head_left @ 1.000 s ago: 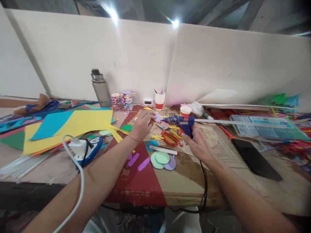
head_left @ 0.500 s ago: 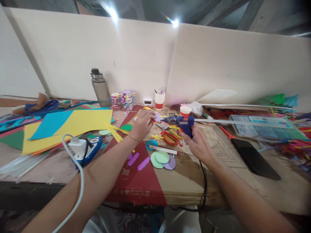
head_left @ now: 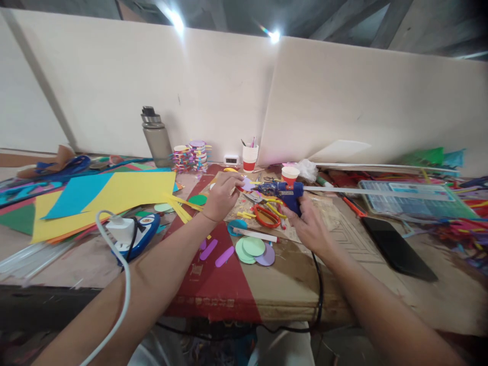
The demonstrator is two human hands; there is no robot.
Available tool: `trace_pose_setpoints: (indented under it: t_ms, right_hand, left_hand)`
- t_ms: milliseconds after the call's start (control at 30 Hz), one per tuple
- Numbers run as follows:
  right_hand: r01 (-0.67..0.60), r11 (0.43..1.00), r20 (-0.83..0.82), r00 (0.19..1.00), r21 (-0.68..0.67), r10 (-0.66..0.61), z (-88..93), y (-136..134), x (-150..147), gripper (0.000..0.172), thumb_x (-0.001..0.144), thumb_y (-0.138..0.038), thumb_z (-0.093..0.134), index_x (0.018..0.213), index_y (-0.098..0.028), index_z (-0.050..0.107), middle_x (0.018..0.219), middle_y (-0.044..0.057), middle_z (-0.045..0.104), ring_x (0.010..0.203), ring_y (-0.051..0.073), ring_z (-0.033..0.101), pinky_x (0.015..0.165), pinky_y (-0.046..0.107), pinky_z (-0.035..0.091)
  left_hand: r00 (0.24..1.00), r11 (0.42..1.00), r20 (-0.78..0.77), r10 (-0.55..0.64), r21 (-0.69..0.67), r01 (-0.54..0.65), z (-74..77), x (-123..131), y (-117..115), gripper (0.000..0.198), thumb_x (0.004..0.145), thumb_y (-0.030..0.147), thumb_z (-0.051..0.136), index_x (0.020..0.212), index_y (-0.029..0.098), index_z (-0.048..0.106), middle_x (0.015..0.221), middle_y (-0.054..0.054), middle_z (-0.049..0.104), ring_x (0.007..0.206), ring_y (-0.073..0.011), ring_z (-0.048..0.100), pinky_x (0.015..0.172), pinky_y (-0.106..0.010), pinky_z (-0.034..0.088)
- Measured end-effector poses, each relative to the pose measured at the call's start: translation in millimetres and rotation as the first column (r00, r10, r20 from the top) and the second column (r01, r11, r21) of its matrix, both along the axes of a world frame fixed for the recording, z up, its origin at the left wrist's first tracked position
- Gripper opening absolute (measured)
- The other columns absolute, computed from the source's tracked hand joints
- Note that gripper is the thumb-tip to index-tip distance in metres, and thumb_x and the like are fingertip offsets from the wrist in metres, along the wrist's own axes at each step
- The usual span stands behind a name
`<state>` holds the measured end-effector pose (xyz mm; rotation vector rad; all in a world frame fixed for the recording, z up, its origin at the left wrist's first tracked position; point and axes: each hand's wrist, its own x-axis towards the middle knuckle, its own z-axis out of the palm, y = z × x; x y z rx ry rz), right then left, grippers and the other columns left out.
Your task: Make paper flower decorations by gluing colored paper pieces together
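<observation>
My right hand grips a blue hot glue gun by its handle, with a long clear glue stick running out of its back to the right. The gun's nozzle points left at a small lilac paper circle pinched in my left hand. Both hands hover over a worn cardboard mat on the table. Red-handled scissors lie just below the gun. Green and purple paper circles are stacked nearer to me.
Large yellow and blue paper sheets lie at left, beside a power strip with a white cable. At the back stand a steel bottle, finished paper stacks and paper cups. A black phone and plastic box lie right.
Almost nothing has changed; the view has shifted slightly and both hands stay where they were, holding the glue gun against the paper circle.
</observation>
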<state>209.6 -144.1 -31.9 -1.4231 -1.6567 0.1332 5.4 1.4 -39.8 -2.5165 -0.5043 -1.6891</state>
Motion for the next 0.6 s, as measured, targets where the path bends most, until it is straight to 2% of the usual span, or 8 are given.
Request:
trace_pose_setpoints:
  t_ms: [600]
  right_hand:
    - [0.018, 1.000, 0.004, 1.000, 0.005, -0.018, 1.2, -1.1, -0.5, 0.042, 0.090, -0.040, 0.048, 0.129, -0.025, 0.050, 0.112, 0.010, 0.062, 0.102, 0.026, 0.056, 0.092, 0.047, 0.044]
  left_hand:
    - [1.000, 1.000, 0.009, 0.019, -0.021, -0.018, 1.0, -0.3, -0.8, 0.024, 0.074, -0.001, 0.052, 0.084, 0.019, 0.058, 0.099, -0.005, 0.065, 0.101, -0.0168, 0.059, 0.089, -0.036, 0.051]
